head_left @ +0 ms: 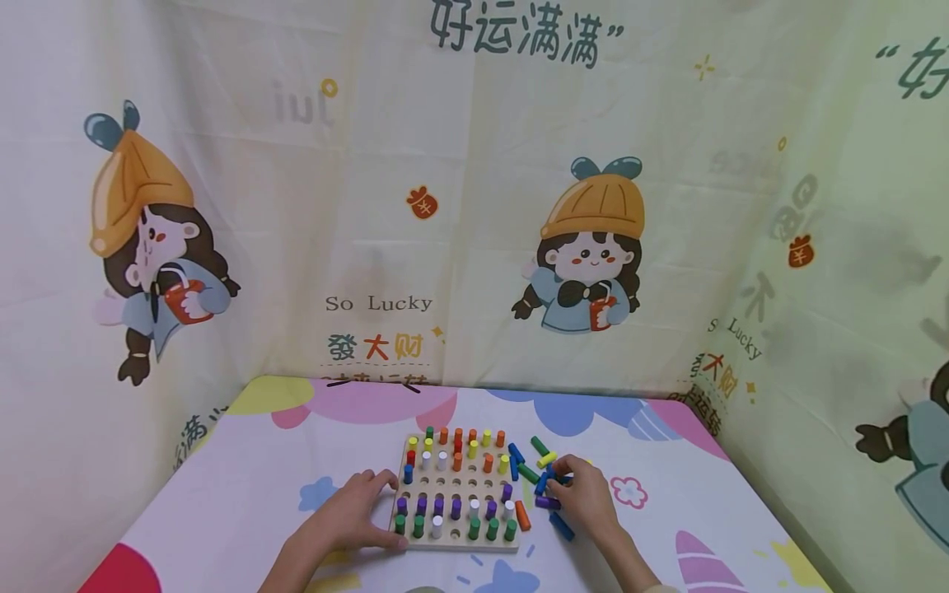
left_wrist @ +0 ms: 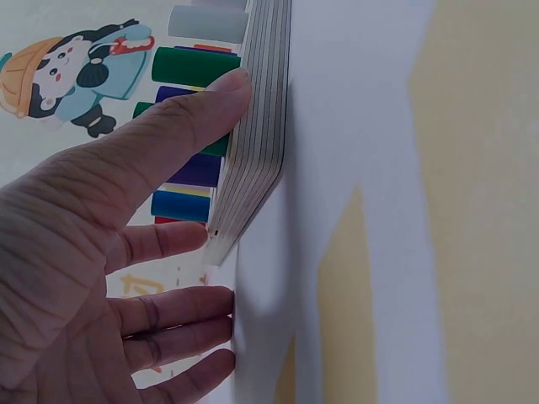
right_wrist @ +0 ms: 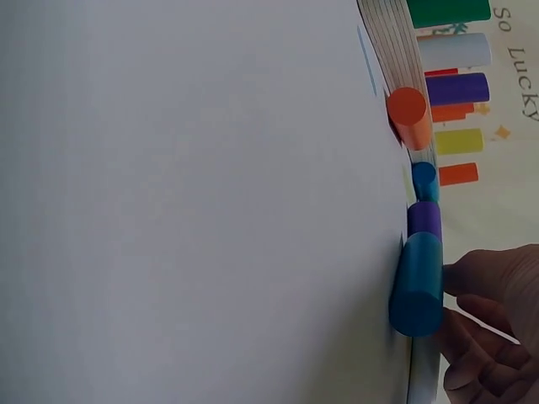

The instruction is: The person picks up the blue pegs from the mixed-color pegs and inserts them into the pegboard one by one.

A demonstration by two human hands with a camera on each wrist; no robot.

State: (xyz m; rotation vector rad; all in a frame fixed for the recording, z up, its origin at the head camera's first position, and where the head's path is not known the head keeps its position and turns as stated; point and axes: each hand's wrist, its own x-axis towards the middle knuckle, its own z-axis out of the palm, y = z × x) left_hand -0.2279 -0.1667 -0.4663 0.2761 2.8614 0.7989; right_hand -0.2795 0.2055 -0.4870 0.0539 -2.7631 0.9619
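Note:
A wooden pegboard point(head_left: 464, 546) stands on the table, with upright colored pegs in many holes and bare holes across its middle rows. My left hand point(head_left: 348, 512) rests along its left side; the thumb point(left_wrist: 227, 88) presses the board's side edge and the index fingertip touches near the corner. To the right of the board, my right hand point(head_left: 591, 497) has curled fingers over loose pegs and pinches a blue peg point(head_left: 549, 470), partly hidden by the fingertips. A purple peg point(head_left: 548, 502), an orange peg point(head_left: 523, 515) and another blue peg point(head_left: 562, 525) lie nearby.
Above the right hand lie a green peg point(head_left: 539, 445) and a yellow peg point(head_left: 547, 459). More blue and green pegs lie along the board's right edge. A printed cloth point(head_left: 474, 247) hangs behind the patterned table point(head_left: 259, 461) and along its sides.

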